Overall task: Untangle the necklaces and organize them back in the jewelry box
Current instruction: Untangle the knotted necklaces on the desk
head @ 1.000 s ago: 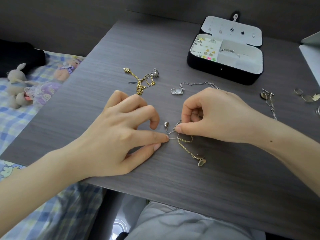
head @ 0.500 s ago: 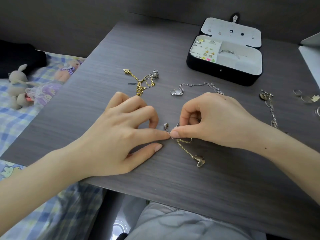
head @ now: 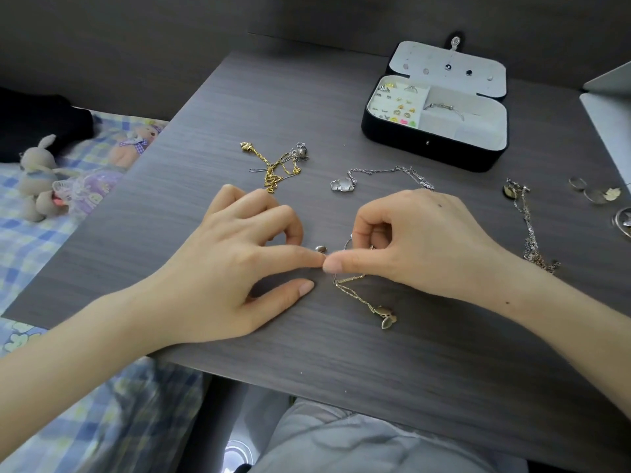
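At the near edge of the grey wood-grain bench both hands work on the tangled necklaces, a gold chain and a thin silver one knotted together. The left hand has no grip on anything: its forefinger lies straight with the tip against the knot, and its thumb rests flat on the bench, apart from it. The right hand has its grip closed on the knot, pinching the chains between thumb and curled forefinger. The gold chain trails toward the person to a leaf pendant on the bench. Farther off lie a gold-and-silver tangle, a silver necklace and, to the right, a long silver chain. Beyond them the jewelry box stands open.
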The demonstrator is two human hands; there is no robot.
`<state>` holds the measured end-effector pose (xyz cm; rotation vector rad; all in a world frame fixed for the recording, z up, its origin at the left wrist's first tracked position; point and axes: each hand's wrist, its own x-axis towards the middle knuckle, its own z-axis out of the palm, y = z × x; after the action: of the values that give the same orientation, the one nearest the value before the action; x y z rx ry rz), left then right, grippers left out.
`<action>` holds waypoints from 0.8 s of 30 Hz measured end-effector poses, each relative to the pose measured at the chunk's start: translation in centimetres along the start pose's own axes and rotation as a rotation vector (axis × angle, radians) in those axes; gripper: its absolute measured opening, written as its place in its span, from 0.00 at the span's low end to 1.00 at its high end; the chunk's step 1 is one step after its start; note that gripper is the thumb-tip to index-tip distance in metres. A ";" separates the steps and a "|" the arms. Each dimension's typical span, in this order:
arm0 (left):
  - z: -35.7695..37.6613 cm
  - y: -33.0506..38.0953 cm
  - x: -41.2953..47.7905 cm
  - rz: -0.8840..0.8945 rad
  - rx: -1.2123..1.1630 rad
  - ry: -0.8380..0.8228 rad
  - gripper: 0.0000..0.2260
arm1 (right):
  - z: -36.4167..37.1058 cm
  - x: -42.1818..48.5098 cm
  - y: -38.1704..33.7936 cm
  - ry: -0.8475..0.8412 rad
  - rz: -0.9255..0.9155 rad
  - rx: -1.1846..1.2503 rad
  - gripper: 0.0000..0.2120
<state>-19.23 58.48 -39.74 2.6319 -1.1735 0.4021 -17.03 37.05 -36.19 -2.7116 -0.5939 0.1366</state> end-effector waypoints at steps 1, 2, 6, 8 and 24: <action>0.0 0.0 0.0 -0.002 0.001 0.015 0.12 | -0.1 0.0 0.2 0.020 0.004 0.015 0.22; -0.1 0.0 -0.1 0.000 -0.001 0.033 0.12 | -0.2 -0.1 0.4 0.033 0.008 0.023 0.20; -0.2 0.2 -0.1 0.048 -0.011 0.080 0.10 | -0.5 -0.2 0.5 -0.001 0.011 0.040 0.15; -0.2 0.3 -0.1 0.065 -0.004 0.085 0.10 | -0.3 -0.1 0.1 -0.035 0.006 0.038 0.15; -0.1 0.2 -0.2 0.085 -0.054 0.034 0.11 | 0.3 0.5 -0.7 -0.002 0.046 0.001 0.15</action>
<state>-19.53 58.56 -39.72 2.5257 -1.2705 0.4232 -16.88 38.01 -36.24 -2.7250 -0.5324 0.1509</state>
